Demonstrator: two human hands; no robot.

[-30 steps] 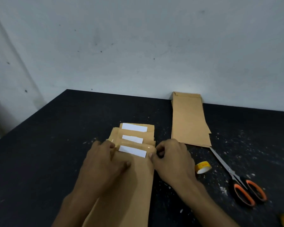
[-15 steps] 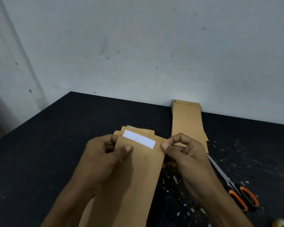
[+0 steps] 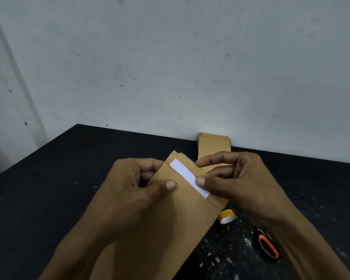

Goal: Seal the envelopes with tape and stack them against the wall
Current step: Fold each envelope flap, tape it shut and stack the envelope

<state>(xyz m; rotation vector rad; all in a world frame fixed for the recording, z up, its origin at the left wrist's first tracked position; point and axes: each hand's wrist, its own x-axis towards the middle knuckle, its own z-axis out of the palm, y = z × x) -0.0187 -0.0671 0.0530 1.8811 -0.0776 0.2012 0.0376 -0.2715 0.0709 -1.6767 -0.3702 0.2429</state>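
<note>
Envelope [image 3: 166, 225] time: both hands are lifting one brown envelope up off the black bench [image 3: 55, 190], tilted a bit so its top end is pointing toward the wall [image 3: 170, 67]. Left hand [image 3: 129, 195] is grasping the upper left edge, thumb lying flat across the front and the other fingers curling behind. Right hand [image 3: 236, 182] is pinching the upper right corner, thumb tip sitting on the end of the white strip [image 3: 187, 178] that's running slantwise under the flap; can't tell if it's peeling anything.

Farther back, the stack of envelopes [image 3: 213, 147] is lying flat with its far end touching the wall, partly hiding behind the right hand's fingers. A small yellow roll of tape [image 3: 226, 216] is sitting on the bench just below the held envelope's right edge. Scissors with orange handles [image 3: 268, 246] are lying near the right wrist, blades mostly covered by the arm. Loads of white specks are scattered on that side of the bench.
</note>
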